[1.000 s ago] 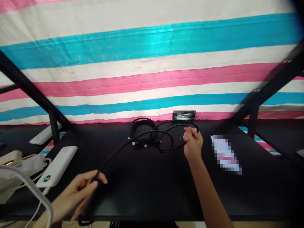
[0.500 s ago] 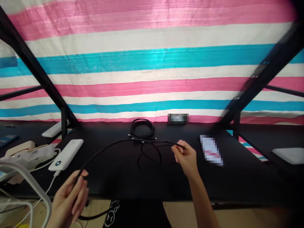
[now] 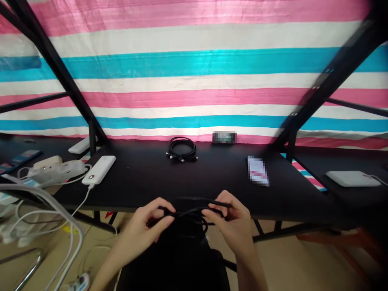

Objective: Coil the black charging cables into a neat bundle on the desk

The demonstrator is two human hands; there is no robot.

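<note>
A black cable (image 3: 189,211) runs between my two hands in loose loops, just in front of the table's near edge. My left hand (image 3: 156,220) pinches it between thumb and fingers. My right hand (image 3: 228,214) grips the loops at the other side, with fingers closed round them. Part of the cable hangs below, hard to make out against dark clothing. Farther back on the black table (image 3: 136,178) lies a coiled black cable (image 3: 182,149), its several plug ends showing at the front of the coil.
A white power bank (image 3: 99,169) with a white cable lies left, near a power strip (image 3: 57,171). A blurred-out flat item (image 3: 257,171) lies right, a blurred-out dark box (image 3: 224,137) at the back. Black metal posts (image 3: 75,91) slant up on both sides. Another white device (image 3: 351,178) rests far right.
My hands have come together and toward me, and the wide arc of cable between them is now gathered into loops. The view has tilted down. The coil stayed on the table.
</note>
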